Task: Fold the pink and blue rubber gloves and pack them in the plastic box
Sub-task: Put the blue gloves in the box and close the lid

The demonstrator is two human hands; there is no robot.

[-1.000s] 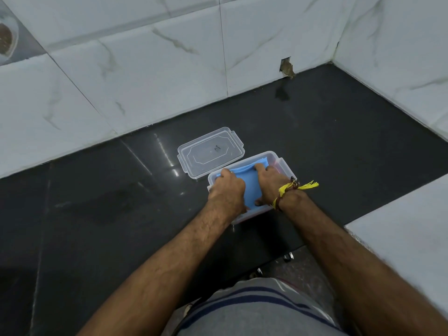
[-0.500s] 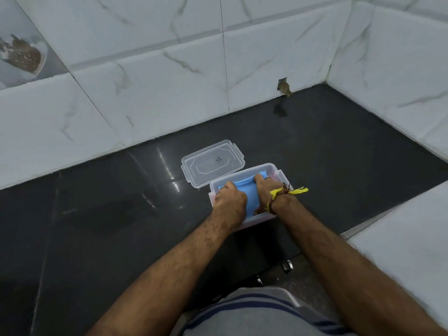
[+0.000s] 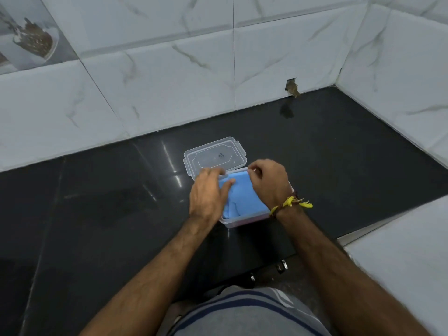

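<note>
The clear plastic box point(image 3: 227, 223) sits on the black counter. A folded blue glove point(image 3: 244, 197) fills its top. A strip of pink glove point(image 3: 252, 221) shows through the front wall, under the blue one. My left hand point(image 3: 208, 192) lies over the box's left side. Its thumb rests on the blue glove and its straight fingers reach the near edge of the clear lid point(image 3: 215, 155). My right hand point(image 3: 269, 181) hovers over the box's far right corner with its fingers loosely curled, holding nothing that I can see.
The lid lies flat just behind the box. White marble-look tiles close off the back and the right side. A white ledge point(image 3: 400, 258) juts in at the lower right. The black counter point(image 3: 97, 214) stretches to the left.
Both hands have lifted from pressing the blue glove down. The left hand has stretched forward to the lid and the right hand has risen to the box's far edge.
</note>
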